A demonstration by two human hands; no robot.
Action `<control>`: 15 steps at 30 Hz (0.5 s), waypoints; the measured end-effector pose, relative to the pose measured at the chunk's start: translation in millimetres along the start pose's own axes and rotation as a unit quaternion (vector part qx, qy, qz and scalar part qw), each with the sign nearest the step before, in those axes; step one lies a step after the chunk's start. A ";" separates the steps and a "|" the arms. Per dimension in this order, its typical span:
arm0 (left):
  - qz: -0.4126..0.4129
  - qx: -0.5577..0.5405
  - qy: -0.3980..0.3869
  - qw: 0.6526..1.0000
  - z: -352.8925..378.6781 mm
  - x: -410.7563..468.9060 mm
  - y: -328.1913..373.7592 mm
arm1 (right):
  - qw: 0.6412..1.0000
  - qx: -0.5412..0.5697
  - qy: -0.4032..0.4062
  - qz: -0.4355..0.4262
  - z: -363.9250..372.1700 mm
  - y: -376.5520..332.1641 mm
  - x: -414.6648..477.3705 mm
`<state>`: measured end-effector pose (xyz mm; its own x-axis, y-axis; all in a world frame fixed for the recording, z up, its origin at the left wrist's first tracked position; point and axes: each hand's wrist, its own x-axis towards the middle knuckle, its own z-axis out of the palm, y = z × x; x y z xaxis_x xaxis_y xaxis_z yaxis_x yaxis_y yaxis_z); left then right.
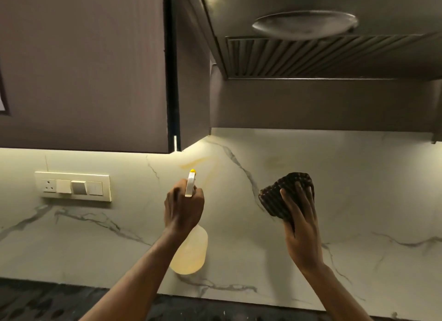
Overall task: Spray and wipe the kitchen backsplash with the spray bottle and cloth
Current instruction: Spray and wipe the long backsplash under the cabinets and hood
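The left hand (183,210) grips the spray bottle (191,251), its nozzle aimed at a yellowish smear (195,162) on the backsplash (358,201). The right hand (300,220) lies flat-fingered on the cloth (284,184) just beside it. It is best to mist lightly, away from the switches (73,186), then wipe promptly.

Switch panel (73,186) left — cabinet (81,67) above, hood (323,55) right; dark countertop (47,301) below.

Backsplash (358,177) spans the middle band of the frame; cabinet (83,69) above it at upper left, hood (334,57) at upper right; switch panel (73,186) on the backsplash at left; spray bottle (190,256) in the left hand (183,210) at centre, before the backsplash; cloth (279,191) right of centre, behind the right hand (301,222); countertop (47,301) along the lower edge.
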<state>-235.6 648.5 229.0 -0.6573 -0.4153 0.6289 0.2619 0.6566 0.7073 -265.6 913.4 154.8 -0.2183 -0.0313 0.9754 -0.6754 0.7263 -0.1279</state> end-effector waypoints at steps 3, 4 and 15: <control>0.012 -0.007 -0.018 1.000 10.8 -9.6 5.9 | 1.000 0.010 0.003 0.022 -8.1 7.5 -2.8; 0.015 -0.013 -0.026 0.999 16.8 -12.6 8.6 | 0.999 0.014 0.005 0.031 -11.2 10.2 -2.2; 0.020 -0.081 -0.179 0.980 86.3 -49.9 76.1 | 0.993 -0.008 0.057 0.100 -71.2 29.8 -4.2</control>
<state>-243.9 773.5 223.6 -0.8426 -0.1248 0.5239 0.3821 0.5470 0.7448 -234.6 984.0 159.7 -0.2645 0.1921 0.9451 -0.6152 0.7210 -0.3187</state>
